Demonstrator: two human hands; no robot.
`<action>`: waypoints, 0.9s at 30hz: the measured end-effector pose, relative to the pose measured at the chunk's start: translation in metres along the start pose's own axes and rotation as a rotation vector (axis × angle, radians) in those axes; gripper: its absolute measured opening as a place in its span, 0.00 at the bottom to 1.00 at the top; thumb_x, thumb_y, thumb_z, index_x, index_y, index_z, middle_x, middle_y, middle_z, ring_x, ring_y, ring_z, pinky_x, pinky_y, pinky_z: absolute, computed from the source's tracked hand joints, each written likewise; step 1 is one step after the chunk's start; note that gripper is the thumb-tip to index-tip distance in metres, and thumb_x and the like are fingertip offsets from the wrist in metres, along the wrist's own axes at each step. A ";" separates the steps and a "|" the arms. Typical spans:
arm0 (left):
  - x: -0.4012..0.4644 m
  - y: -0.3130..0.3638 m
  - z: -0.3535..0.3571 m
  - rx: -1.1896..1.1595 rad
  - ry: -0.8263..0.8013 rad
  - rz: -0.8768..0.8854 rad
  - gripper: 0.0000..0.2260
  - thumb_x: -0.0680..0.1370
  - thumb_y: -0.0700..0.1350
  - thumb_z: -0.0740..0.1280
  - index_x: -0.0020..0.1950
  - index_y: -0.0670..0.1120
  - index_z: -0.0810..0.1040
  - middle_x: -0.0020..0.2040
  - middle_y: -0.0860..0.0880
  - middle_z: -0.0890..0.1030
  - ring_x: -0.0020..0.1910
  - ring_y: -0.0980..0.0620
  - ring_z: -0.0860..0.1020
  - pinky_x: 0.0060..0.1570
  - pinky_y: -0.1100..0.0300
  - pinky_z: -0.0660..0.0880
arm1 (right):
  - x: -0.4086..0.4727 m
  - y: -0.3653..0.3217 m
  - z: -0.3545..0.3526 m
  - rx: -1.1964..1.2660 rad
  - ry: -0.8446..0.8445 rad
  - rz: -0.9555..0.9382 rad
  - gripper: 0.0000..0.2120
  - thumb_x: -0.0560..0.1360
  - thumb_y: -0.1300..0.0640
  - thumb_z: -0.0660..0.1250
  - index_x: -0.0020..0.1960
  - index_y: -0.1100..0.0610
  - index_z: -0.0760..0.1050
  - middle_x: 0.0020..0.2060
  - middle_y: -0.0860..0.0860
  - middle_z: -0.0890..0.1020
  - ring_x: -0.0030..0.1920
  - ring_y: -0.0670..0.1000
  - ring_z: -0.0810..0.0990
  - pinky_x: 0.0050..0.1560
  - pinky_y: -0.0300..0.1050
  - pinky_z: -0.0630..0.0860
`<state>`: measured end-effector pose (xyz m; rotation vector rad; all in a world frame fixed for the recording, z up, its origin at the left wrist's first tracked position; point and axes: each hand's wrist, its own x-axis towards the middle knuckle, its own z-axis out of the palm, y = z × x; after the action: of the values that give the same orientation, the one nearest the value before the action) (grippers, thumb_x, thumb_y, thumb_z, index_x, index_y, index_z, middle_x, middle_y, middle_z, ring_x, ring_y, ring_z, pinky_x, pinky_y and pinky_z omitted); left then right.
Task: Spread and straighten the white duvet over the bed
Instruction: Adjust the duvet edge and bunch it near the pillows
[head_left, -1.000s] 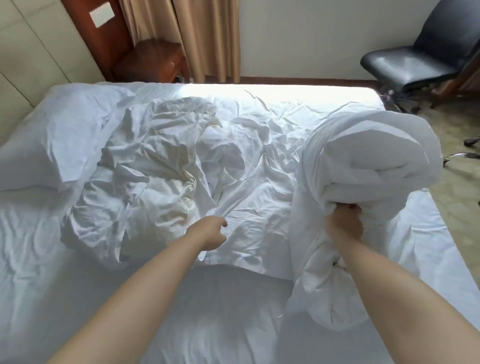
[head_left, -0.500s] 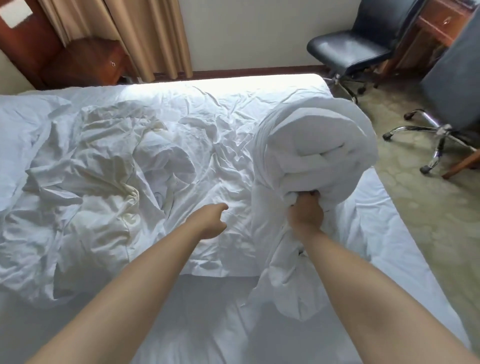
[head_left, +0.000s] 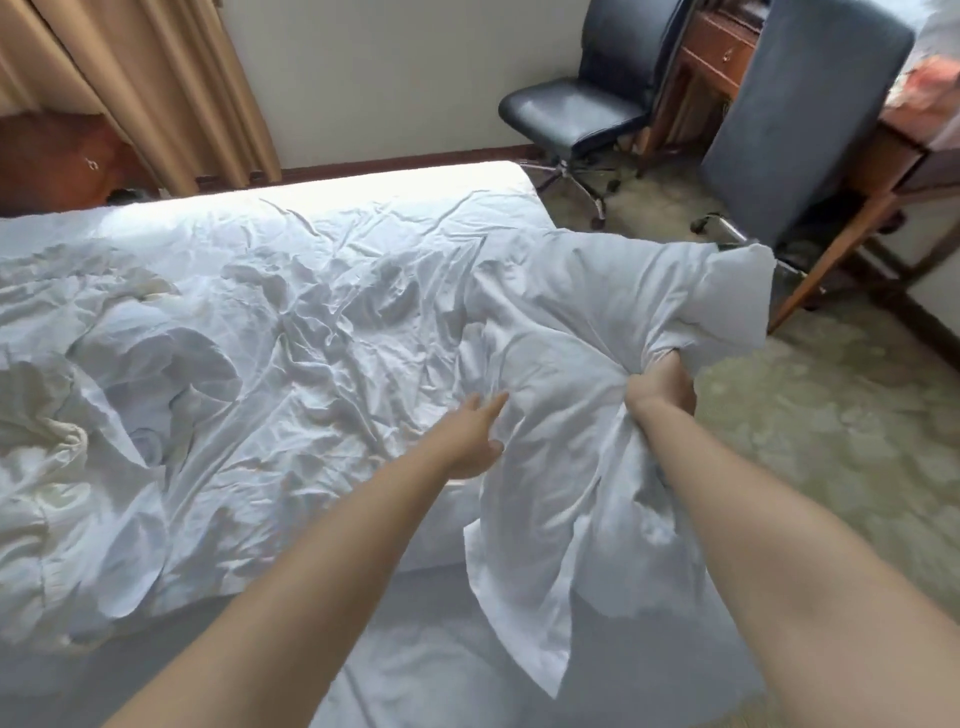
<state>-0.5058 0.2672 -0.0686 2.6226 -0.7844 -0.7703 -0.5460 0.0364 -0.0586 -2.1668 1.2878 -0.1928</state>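
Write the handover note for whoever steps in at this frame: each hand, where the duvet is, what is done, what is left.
Right hand: grips a bunched part of the white duvet, lifted past the bed's right edge.
Left hand: open, fingers straight, reaching toward the fabric beside the right hand; contact unclear.
Duvet: mostly crumpled across the bed, heaped at the left; one loose flap hangs below the right hand.
Done: one end pulled up from the heap.
Left: take a second hold, spread it over the bed, smooth the wrinkles.
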 end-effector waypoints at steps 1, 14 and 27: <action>0.016 0.017 0.004 -0.008 0.001 0.001 0.33 0.79 0.51 0.62 0.78 0.57 0.46 0.79 0.46 0.49 0.74 0.43 0.60 0.71 0.51 0.61 | 0.020 0.008 -0.002 0.007 -0.011 0.003 0.17 0.73 0.64 0.61 0.62 0.60 0.70 0.62 0.61 0.74 0.61 0.63 0.74 0.60 0.50 0.70; 0.206 0.214 0.052 0.039 -0.182 -0.015 0.33 0.78 0.59 0.61 0.78 0.56 0.48 0.79 0.49 0.45 0.77 0.49 0.54 0.73 0.55 0.56 | 0.274 0.073 -0.054 -0.155 -0.209 -0.118 0.28 0.75 0.61 0.62 0.73 0.53 0.57 0.65 0.58 0.72 0.62 0.61 0.74 0.55 0.50 0.71; 0.249 0.202 0.083 0.301 -0.233 -0.003 0.27 0.81 0.40 0.54 0.78 0.54 0.52 0.79 0.51 0.51 0.76 0.47 0.55 0.70 0.51 0.62 | 0.294 0.143 0.021 -0.246 -0.391 -0.114 0.29 0.79 0.37 0.50 0.77 0.45 0.52 0.78 0.53 0.45 0.77 0.55 0.45 0.74 0.55 0.40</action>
<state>-0.4617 -0.0496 -0.1534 2.8276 -1.0328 -1.0462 -0.4924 -0.2501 -0.2076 -2.3346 1.0069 0.3478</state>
